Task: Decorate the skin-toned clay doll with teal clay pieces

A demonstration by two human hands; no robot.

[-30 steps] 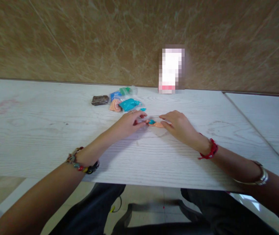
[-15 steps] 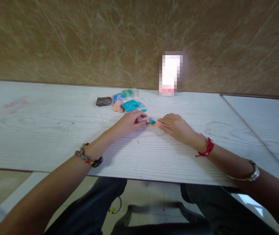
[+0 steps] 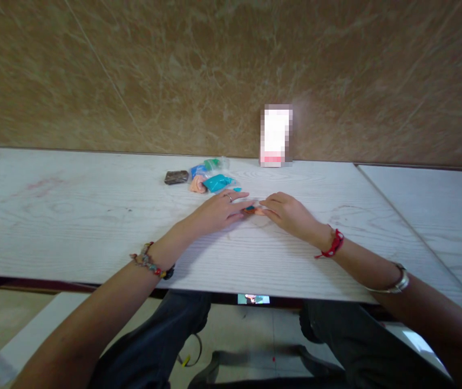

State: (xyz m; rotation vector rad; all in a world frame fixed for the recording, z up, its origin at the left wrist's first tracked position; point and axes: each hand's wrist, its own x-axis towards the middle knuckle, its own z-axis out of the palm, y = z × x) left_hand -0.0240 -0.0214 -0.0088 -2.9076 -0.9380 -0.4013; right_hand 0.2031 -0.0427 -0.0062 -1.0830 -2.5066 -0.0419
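- The marbled brown wall (image 3: 198,70) rises behind the far edge of the desk.
- The white wood-grain desk (image 3: 93,232) runs across the view, with a seam slanting through its right part and a faint reddish stain on the left.
- The left hand (image 3: 215,212) is palm down with fingers extended and slightly spread, its fingertips over and touching the left part of the clay piece.
- The right hand (image 3: 290,215) has its fingers gathered and bent at the clay piece's right end; whether they pinch it I cannot tell.
- A bright, pixelated upright rectangle (image 3: 275,135) stands at the desk's far edge, against the wall.
- The teal clay packet (image 3: 218,183) lies just beyond the left hand, beside the peach clay packet (image 3: 198,184).
- The brown clay packet (image 3: 176,177) lies left of these.
- The blue clay packet (image 3: 198,170) and green clay packet (image 3: 211,163) are behind them.
- The peach-and-teal clay piece (image 3: 250,209) lies on the desk between the hands, partly hidden by fingers.
- A small teal scrap (image 3: 237,189) lies near the left hand's fingers.
- A ring (image 3: 228,198) is on one left-hand finger.
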